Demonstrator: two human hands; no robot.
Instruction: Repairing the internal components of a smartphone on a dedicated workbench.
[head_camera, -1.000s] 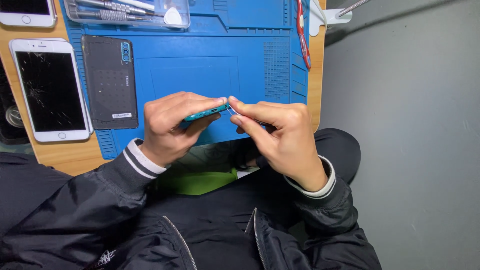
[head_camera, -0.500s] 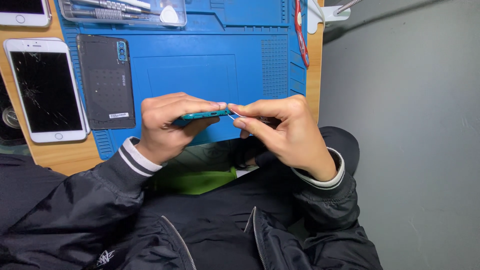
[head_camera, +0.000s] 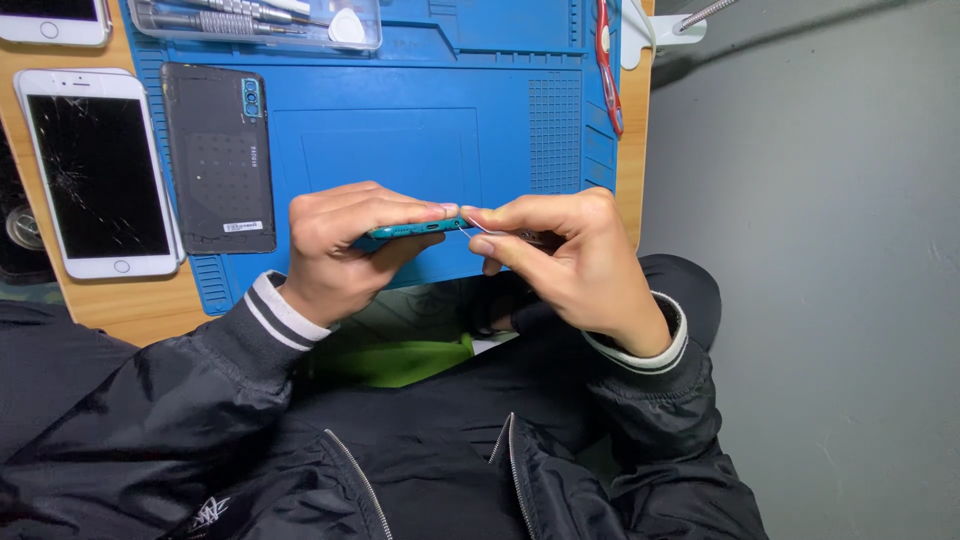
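Above the near edge of a blue work mat, the left hand grips a teal phone edge-on; the right hand pinches a thin tool against its end.

Teal phone, edge-on, held level, above blue mat

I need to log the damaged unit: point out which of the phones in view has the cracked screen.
The white phone lying face up on the wooden table, left of the blue mat. Cracks spread across its dark glass. The dark phone beside it lies back up, and the teal phone is held edge-on.
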